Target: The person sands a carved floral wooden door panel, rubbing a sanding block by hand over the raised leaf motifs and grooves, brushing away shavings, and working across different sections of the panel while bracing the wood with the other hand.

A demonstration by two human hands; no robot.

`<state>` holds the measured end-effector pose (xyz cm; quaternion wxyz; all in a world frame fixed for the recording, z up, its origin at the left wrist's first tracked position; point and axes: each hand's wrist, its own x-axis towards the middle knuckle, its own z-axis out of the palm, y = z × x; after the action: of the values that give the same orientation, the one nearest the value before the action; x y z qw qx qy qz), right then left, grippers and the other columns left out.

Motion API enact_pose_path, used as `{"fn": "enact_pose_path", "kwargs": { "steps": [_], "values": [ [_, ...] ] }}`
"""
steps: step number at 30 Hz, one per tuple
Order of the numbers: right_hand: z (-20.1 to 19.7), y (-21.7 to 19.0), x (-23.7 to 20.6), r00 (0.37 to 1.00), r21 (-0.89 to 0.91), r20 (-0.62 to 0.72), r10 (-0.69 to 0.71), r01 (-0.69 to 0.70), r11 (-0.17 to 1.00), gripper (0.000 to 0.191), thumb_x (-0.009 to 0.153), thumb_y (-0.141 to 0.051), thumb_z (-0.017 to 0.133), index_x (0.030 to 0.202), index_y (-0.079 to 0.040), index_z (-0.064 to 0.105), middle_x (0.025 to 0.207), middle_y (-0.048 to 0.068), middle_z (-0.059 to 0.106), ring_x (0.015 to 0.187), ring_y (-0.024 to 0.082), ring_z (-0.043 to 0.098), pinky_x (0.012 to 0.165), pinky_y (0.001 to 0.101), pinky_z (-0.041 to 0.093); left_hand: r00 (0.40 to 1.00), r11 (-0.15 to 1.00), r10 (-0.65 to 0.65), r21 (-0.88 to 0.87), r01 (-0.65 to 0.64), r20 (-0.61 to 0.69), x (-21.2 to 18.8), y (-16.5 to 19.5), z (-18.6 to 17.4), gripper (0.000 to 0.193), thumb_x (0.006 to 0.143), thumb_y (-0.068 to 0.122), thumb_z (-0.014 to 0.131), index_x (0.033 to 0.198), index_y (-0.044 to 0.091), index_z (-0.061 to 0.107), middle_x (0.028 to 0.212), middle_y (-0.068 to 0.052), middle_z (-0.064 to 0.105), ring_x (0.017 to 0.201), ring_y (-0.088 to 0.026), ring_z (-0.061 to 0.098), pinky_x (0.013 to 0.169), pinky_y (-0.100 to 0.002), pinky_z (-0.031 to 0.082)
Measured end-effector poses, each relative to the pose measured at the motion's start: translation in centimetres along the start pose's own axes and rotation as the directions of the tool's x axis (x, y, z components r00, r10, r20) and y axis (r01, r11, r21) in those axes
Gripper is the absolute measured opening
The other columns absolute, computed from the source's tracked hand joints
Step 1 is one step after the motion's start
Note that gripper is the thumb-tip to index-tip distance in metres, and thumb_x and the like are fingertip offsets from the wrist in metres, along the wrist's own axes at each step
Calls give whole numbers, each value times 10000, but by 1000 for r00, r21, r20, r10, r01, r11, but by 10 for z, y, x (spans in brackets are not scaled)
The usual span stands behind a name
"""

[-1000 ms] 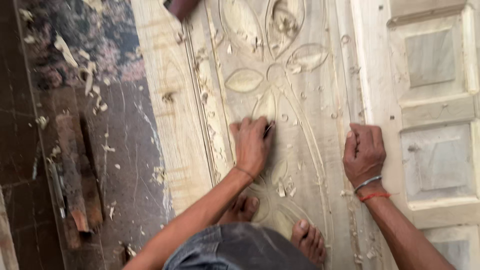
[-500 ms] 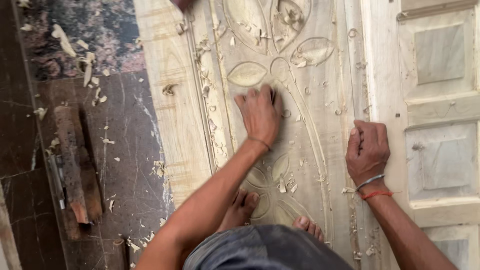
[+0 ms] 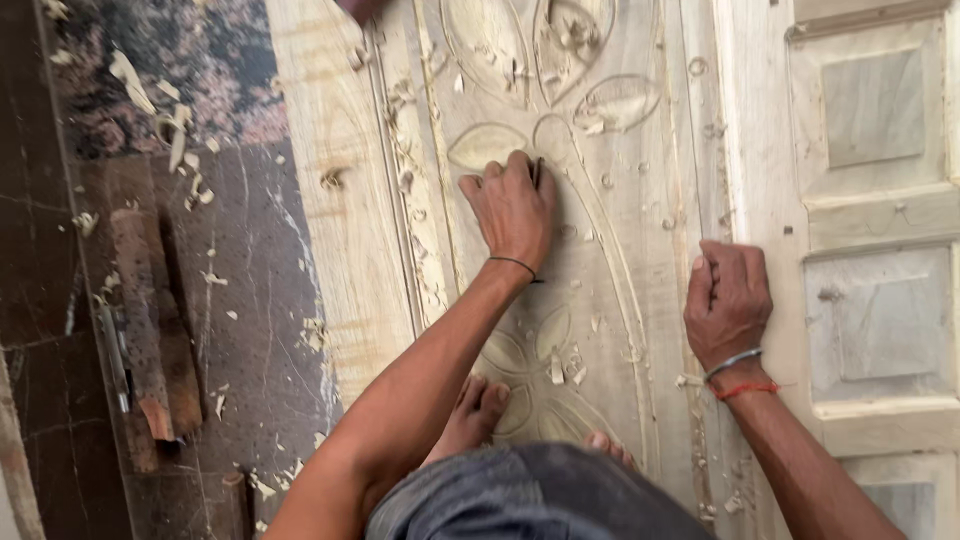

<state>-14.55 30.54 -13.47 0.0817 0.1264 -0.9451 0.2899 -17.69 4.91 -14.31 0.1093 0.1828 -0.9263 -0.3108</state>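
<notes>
Pale cream carved wooden panel (image 3: 560, 250) bearing incised leaf and petal outlines. At nine o'clock, dark brown floor (image 3: 240, 300) with a mottled pink-grey patch, strewn with pale shavings (image 3: 170, 120). At four o'clock, red thread (image 3: 745, 390) beside silver bangle (image 3: 732, 362).

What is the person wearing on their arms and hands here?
Both arms are bare, with no sleeves or gloves. The left hand has a thin dark band at the wrist. The right hand has a silver metal bangle and a red thread at the wrist.
</notes>
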Motion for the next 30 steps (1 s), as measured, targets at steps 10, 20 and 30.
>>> {"fn": "enact_pose_path", "kwargs": {
  "steps": [10,20,30],
  "values": [
    [-2,-2,0,999,8,-22,-41,42,999,162,1067,-31,603,1218,14,641,1084,167,588,836,285,593,743,399,500,992,996,-88,6,88,88,6,-2,4,242,975,256,642,889,30,652,766,-200,643,795,-339,567,893,-480,345],
    [-2,-3,0,999,11,-27,-20,20,1000,151,1045,-31,609,1185,8,653,1063,165,593,803,278,589,725,397,498,998,999,-16,50,14,56,3,2,2,247,941,250,665,842,24,656,713,-191,626,768,-333,570,888,-505,333],
    [-2,1,0,999,26,-35,7,-6,1000,131,1057,-44,606,1172,6,647,1061,167,594,781,270,589,709,393,501,998,997,62,33,-63,23,4,-4,6,236,918,260,668,865,30,662,730,-178,631,792,-330,583,913,-499,333]
  ]
}}
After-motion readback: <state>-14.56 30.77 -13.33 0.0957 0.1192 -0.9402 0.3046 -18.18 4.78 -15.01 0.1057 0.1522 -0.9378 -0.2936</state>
